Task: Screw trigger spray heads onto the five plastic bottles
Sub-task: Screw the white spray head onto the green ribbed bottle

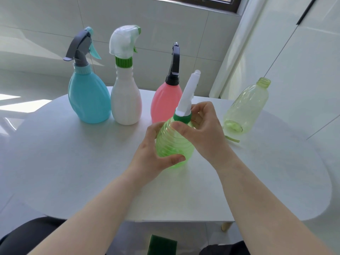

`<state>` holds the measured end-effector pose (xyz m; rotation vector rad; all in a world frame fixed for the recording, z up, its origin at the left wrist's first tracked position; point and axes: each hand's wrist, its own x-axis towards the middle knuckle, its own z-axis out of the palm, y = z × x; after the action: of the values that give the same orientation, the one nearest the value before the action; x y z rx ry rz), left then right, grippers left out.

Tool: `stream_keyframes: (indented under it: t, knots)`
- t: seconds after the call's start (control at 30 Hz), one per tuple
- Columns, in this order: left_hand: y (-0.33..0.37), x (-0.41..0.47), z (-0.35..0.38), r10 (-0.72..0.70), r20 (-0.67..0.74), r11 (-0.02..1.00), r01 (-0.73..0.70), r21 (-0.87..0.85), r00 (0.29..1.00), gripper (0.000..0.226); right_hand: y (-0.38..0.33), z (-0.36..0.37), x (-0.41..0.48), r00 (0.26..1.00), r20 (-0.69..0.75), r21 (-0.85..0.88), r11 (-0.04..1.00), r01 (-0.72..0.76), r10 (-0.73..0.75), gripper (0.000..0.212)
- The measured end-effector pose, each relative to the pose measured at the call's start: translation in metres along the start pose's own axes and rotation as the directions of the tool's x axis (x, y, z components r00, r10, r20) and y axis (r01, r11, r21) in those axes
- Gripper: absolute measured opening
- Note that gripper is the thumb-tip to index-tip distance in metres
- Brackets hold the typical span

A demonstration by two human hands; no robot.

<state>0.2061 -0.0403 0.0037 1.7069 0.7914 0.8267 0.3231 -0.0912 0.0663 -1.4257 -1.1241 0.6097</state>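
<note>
A ribbed clear green bottle [171,144] stands mid-table, gripped around its body by my left hand [152,151]. A white trigger spray head [187,94] with a green collar [183,117] sits on its neck; my right hand [200,126] pinches that collar with thumb and fingers. Behind stand a blue bottle [89,100] with a grey and teal head, a white bottle [127,103] with a white and green head, and a pink bottle [163,105] with a black head. At the right a pale green bottle [247,111] stands with its neck bare.
The white rounded table [73,162] carries all the bottles; its front edge runs just before my forearms. A thin green strip [232,139] lies beside the pale green bottle. A green sponge [161,245] shows below the table edge. White wall and cabinet doors stand behind.
</note>
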Motion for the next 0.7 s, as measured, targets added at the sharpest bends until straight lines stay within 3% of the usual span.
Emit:
stream_keyframes:
  t: [0.23, 0.53, 0.7]
  knots:
    - [0.000, 0.000, 0.000, -0.004, 0.008, 1.000, 0.004, -0.006, 1.000, 0.070, -0.005, -0.015, -0.001, 0.987, 0.148, 0.102, 0.993, 0.053, -0.068, 0.029]
    - [-0.001, 0.000, 0.001, 0.006, 0.004, 1.000, -0.006, 0.010, 1.000, 0.072, -0.002, 0.000, 0.003, 0.995, -0.031, -0.101, 0.991, 0.091, -0.095, 0.036]
    - [-0.002, 0.002, -0.002, 0.017, 0.032, 1.000, -0.016, -0.009, 0.999, 0.070, -0.004, -0.005, -0.004, 0.980, 0.175, -0.231, 0.964, 0.130, -0.090, 0.031]
